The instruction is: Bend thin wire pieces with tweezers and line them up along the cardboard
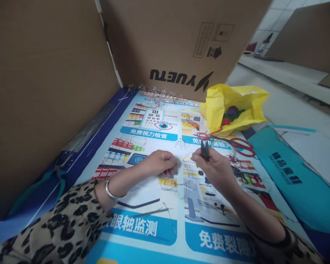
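My left hand (163, 163) is closed in a pinch on thin bent wire (184, 185), whose loops hang below and between my two hands. Dark-jawed pliers (205, 149) sit in my closed right hand (218, 168), jaws pointing away from me; the handles are mostly hidden in the palm. The right thumb and index tip are close to the upper end of the wire, and whether they touch it I cannot tell. Several straight wire pieces (151, 212) lie on the printed sheet (178, 223) below my hands.
Cardboard walls (165, 44) stand left and behind. A yellow bag (236, 99) holds coloured yarn or thread. Red-handled scissors (242, 146) lie before it, beside a teal box (286, 172). Teal-handled pliers (53, 176) and a wire bundle (90, 128) lie left. Tangled wire pieces (156, 91) line the back.
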Demonstrator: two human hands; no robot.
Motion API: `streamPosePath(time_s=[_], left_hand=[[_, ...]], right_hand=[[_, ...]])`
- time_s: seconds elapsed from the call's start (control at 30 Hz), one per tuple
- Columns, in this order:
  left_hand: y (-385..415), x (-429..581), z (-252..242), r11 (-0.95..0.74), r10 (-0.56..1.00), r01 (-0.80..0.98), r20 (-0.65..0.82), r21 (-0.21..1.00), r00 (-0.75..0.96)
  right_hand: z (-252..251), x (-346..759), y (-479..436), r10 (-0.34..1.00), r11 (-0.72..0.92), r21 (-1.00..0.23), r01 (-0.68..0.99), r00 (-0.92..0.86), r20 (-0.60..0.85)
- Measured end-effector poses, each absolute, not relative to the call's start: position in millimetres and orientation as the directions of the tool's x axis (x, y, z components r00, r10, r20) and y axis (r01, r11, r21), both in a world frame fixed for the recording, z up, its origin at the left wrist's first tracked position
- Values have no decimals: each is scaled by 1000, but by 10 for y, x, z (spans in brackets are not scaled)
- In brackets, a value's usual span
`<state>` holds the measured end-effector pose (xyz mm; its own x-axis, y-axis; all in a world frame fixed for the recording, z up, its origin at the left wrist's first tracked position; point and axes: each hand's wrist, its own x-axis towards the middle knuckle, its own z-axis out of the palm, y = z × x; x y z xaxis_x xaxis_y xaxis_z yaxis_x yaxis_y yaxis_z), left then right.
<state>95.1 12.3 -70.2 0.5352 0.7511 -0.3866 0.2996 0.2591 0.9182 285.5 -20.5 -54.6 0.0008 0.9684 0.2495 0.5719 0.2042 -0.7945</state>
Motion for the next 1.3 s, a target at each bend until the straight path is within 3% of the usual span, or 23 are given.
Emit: streamPosePath(time_s=[0.2,0.37,0.53,0.87,1.3], left_hand=[[116,934,-739,210,726,264,-331,941,603],[115,930,-746,205,727,278,-336,939,599],[119,934,-737,200,727,290,-340,936,597],[109,941,-687,197,731,314,-352,929,584],[114,944,-719,275,726,231,-360,933,586]], right_hand=[[-603,2842,-206,793,540,-411,734,-280,541],[-697,2884,-195,725,618,-284,733,-391,567],[-734,2895,-179,704,646,-263,717,-427,568],[-758,2840,-175,726,618,-334,712,-351,592],[-713,2838,-188,761,575,-383,723,-300,575]])
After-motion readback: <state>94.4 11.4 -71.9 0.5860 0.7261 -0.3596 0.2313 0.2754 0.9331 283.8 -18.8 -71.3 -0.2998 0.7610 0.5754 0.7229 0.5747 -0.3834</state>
